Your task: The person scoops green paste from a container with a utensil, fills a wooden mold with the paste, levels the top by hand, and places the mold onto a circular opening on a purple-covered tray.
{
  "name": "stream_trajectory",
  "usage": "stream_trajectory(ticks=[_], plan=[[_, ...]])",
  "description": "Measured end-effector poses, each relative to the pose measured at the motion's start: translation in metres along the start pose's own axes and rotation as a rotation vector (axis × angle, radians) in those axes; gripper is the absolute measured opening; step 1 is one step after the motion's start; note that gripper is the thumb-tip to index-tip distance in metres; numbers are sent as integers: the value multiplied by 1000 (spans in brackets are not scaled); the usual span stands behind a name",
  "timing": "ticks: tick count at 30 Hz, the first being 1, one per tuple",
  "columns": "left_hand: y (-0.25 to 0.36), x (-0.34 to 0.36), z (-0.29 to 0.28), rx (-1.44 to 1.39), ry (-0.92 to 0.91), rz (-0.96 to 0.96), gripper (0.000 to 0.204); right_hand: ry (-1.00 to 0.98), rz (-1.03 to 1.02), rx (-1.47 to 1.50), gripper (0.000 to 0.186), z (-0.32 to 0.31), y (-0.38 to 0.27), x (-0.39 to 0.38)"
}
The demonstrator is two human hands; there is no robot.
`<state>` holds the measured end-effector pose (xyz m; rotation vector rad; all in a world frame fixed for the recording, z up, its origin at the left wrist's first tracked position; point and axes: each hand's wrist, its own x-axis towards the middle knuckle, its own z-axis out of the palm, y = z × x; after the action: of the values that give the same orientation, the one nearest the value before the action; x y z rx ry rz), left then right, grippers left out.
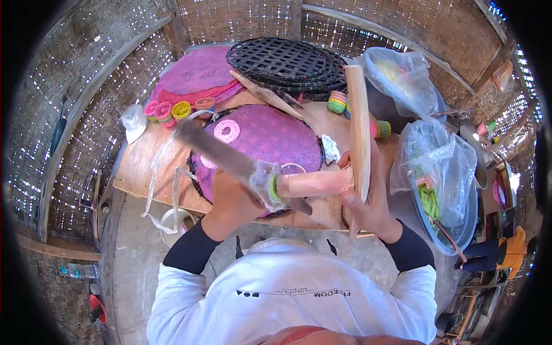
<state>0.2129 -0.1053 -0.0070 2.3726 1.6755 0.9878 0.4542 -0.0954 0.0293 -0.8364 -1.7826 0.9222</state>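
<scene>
A wooden hand press is held crosswise over the table's front edge. My left hand [233, 192] is wrapped round its dark wooden bar [215, 149], beside a plastic-wrapped collar with green stuff [273, 187] at its rim. A pale pinkish cylinder [316, 184] runs from the collar to a light wooden crossbar [360, 126]. My right hand [374, 201] grips that crossbar, thumb and fingers on either side of the cylinder's end. Behind the press lies a round purple sheet [264, 135] on a dark-rimmed tray, with pink coils [227, 131] on it.
Dark woven round trays [287, 63] are stacked at the back, beside another pink-purple sheet [198, 69]. Small coloured stacks [181, 110] stand on the wooden table [144, 172]. Right of it are a blue tub [468, 230] with plastic bags and a bagged basin [397, 80].
</scene>
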Motion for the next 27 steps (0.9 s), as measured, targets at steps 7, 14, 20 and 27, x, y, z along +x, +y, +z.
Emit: stream_trajectory(ticks=[7, 14, 20, 27], plan=[[-3, -14, 13, -30, -14, 142, 37, -189, -24, -234, 89, 4, -6, -3], [11, -30, 29, -226, -79, 34, 32, -162, 56, -59, 85, 14, 8, -18], [20, -47, 63, -292, -117, -60, 30, -250, 117, -169, 87, 32, 23, -38], [-7, -31, 48, -348, -171, -152, 43, -551, 794, 593, 99, 25, 69, -54]])
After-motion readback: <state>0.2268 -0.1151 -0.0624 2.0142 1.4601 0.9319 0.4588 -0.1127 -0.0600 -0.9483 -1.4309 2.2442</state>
